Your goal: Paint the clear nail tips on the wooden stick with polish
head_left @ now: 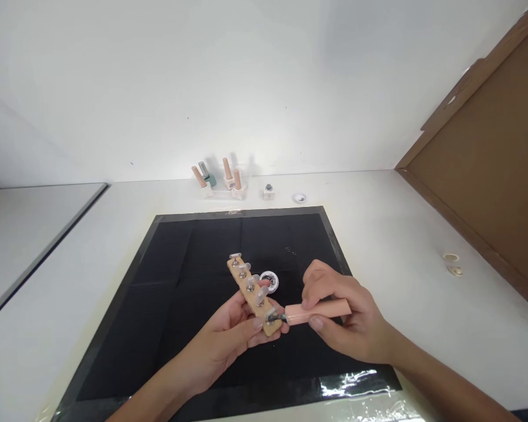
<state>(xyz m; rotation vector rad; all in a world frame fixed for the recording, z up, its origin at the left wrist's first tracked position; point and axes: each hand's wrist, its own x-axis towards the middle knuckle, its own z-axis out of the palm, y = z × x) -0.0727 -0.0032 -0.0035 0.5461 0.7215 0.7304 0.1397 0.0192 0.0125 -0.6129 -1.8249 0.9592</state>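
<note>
My left hand (229, 328) grips the near end of a wooden nail tip stand (241, 280), which slants over the black mat. Several clear nail tips (261, 294) are raised on small metal mounts along it. Pinched in the fingers of my right hand (347, 310) is a nail polish brush (319, 310) with a peach handle. Its dark bristles touch or hover right at the nail tip nearest me; I cannot tell which. Just beyond the stand, a small round white dish (270, 282) with dark smears sits by my left fingertips.
The black mat (158, 305) is taped to the white table. Behind it stand a clear holder (222, 194) of polish bottles with peach and grey caps, a small open bottle (268, 191) and a white lid (299, 198). Two small round pieces (453, 264) lie right, near a brown board (488, 158).
</note>
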